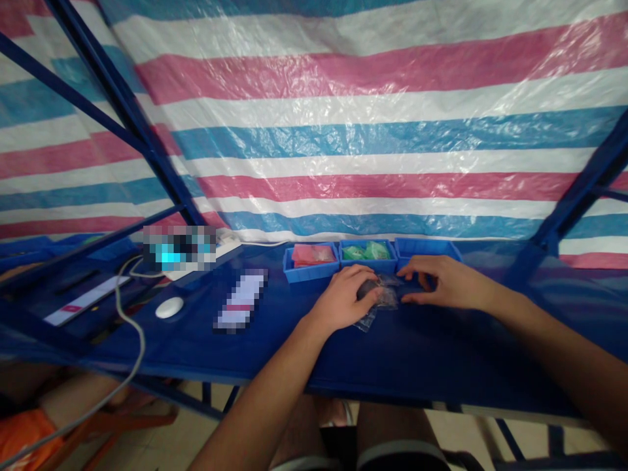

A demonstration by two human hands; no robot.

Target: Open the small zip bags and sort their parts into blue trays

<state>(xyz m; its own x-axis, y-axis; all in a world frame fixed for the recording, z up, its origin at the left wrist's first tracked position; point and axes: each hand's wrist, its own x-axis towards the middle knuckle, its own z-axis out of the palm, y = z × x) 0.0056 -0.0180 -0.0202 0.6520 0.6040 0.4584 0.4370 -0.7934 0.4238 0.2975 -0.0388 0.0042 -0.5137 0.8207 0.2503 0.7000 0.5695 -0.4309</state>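
My left hand (346,297) rests on the blue table (417,353), fingers curled around a small dark object (367,288) inside a clear plastic bag (380,302). My right hand (444,280) lies just right of it, fingers bent and pressing on the bag's right end. Behind both hands stand three small blue trays: one with red packets (311,260), one with green packets (367,254), and one (426,248) whose contents I cannot see.
A white mouse (169,307) with a grey cable (128,340), a flat white device (83,302) and a blurred card (241,301) lie at the left. A striped plastic sheet (373,118) on blue frame bars (132,118) closes the back. Another person's leg (69,399) shows lower left.
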